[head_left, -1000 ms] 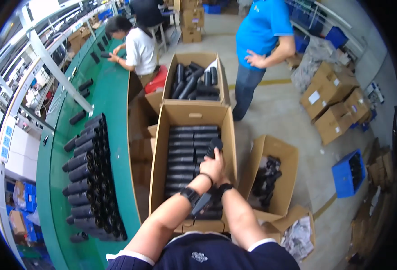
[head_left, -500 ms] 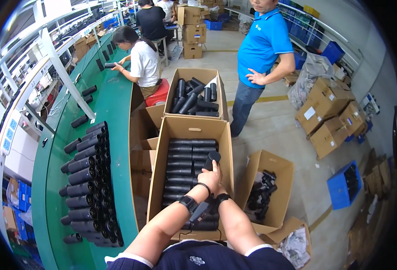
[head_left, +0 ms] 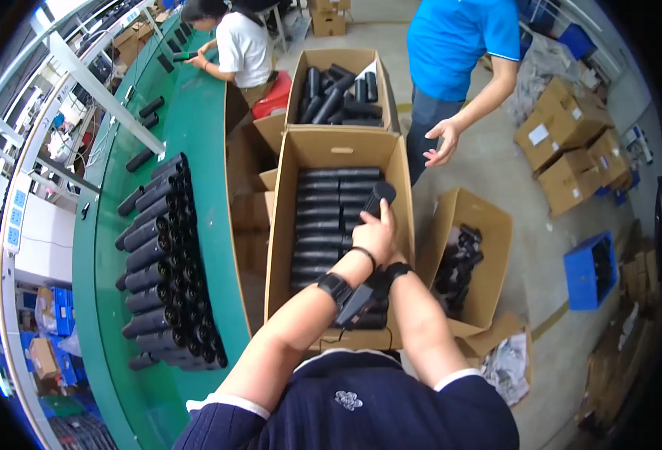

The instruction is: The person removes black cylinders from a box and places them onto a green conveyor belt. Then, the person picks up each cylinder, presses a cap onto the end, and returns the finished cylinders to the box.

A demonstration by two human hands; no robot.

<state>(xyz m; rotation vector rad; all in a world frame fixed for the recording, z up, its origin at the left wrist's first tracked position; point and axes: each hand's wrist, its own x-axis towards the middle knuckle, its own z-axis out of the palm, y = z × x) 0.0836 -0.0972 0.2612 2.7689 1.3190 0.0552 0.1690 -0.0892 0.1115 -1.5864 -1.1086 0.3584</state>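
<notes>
My left hand (head_left: 374, 234) is closed around a black cylinder (head_left: 380, 196), held tilted over the right side of a tall cardboard box (head_left: 331, 151). The box is filled with rows of the same black cylinders (head_left: 322, 217) lying flat. My right hand (head_left: 398, 262) is tucked under and behind the left one. Only its wrist with a black band shows, so its grip is hidden. A black strap sits on my left wrist, and a small dark device (head_left: 357, 304) hangs between the wrists.
A green workbench (head_left: 106, 225) at left carries several black cylinders (head_left: 162, 270). A second open box of cylinders (head_left: 341, 88) stands behind mine, and a smaller box (head_left: 466, 259) at right. A person in blue (head_left: 458, 52) stands close by; a seated person in white (head_left: 241, 45) works at the bench.
My hands have moved further over the box with the cylinder, which is now raised and plainly visible. The person in blue has lowered a hand from the hip toward my box.
</notes>
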